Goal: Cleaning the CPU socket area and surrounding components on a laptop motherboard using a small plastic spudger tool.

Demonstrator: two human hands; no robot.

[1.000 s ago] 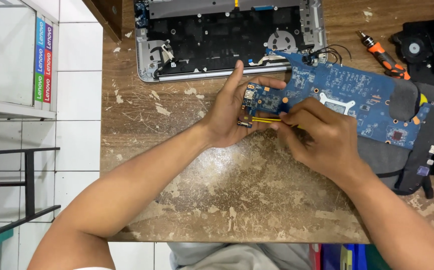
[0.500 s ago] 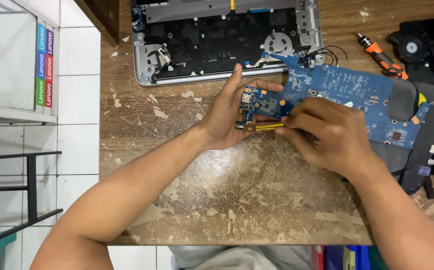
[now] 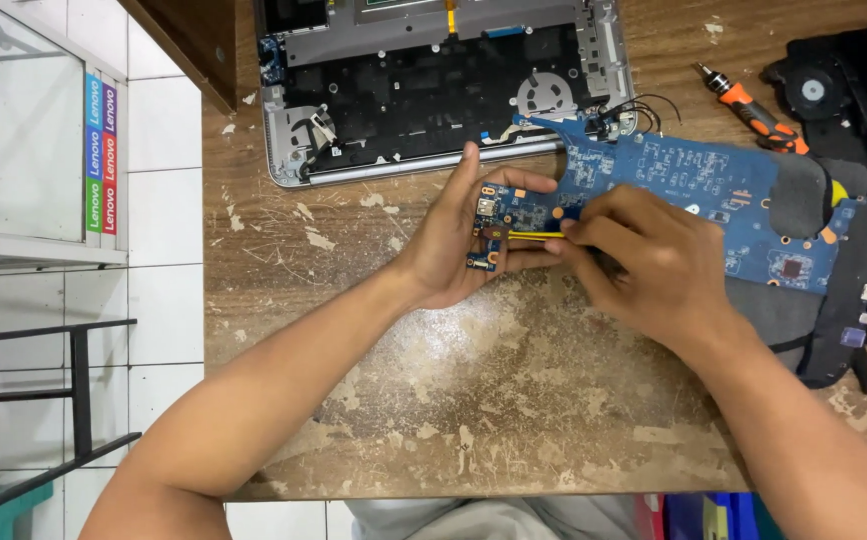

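Circuit board (image 3: 694,185): blue, middle hidden by right hand
Left hand (image 3: 454,245): cupped under board's left end
Right hand (image 3: 644,265): closed on yellow tool (image 3: 534,236), handle hidden

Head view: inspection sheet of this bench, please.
Surface: worn wooden table, paint flaking.
Job's things: blue laptop motherboard; thin yellow tool laid across its left end.
Clutter: opened laptop chassis, orange screwdriver, black cooling fan, black parts at the right edge.
Grippers: left hand cradles the board's left end; right hand grips the yellow tool.
Cables: black wires at the chassis corner.
Surroundings: white tiled floor, glass cabinet.
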